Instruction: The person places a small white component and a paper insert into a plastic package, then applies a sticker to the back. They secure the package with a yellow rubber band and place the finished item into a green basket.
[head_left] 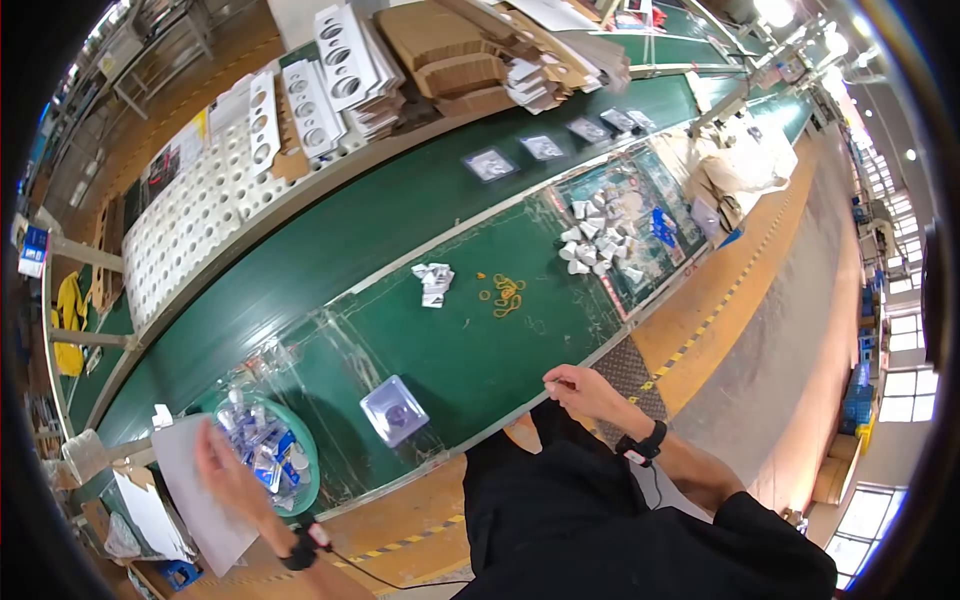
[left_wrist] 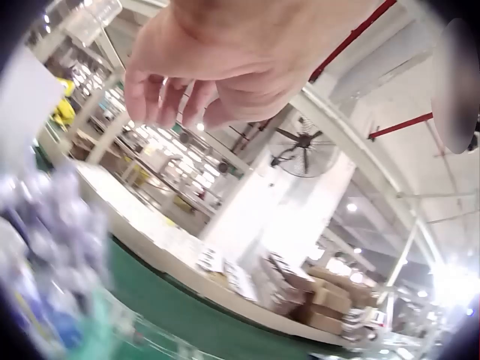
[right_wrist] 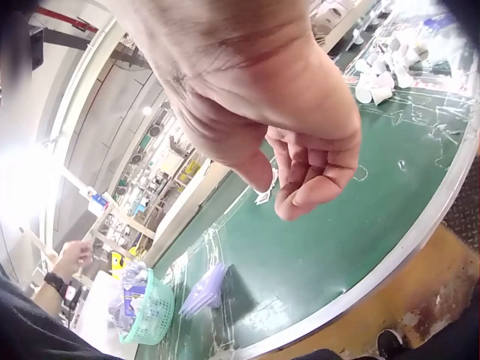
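Note:
In the head view the left hand is over a white sheet, beside a green basket of blue-and-white packets and clear pieces. Its fingers are loosely bent with nothing visible in them, as the left wrist view shows of the hand. At the table's front edge is the right hand. In the right wrist view this hand has loosely curled fingers, the thumb apart, and nothing visible held. A clear, purplish plastic tray lies on the green table between the hands.
White cups and blue pieces lie at the right. Yellow rubber bands and crumpled white paper are mid-table. Several clear packs, among them one pack, line the green strip behind. Cardboard and perforated white sheets stand on the back shelf.

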